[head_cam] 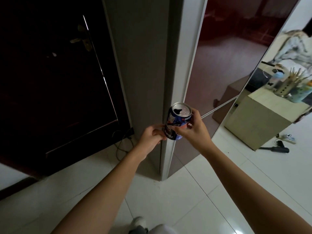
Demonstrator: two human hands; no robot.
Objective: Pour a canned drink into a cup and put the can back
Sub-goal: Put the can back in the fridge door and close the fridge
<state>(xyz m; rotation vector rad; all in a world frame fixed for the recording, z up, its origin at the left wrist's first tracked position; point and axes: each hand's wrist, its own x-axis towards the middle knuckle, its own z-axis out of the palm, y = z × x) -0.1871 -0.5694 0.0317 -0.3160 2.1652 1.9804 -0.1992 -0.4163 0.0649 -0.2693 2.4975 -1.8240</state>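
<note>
A blue drink can [177,121] with an open top is held upright in mid-air, just in front of a grey cabinet edge. My right hand [194,127] grips the can from the right, fingers curled round its side. My left hand [152,135] touches the can's lower left side with curled fingers. The can's mouth shows a dark opening in the silver lid. No cup is in view.
A dark wooden door [55,81] stands at left, with cables [123,141] on the floor by its corner. A grey cabinet post [146,73] and a mirrored panel [228,65] rise ahead. The mirror reflects a small table with a utensil holder [285,88]. White tiled floor [185,200] lies below.
</note>
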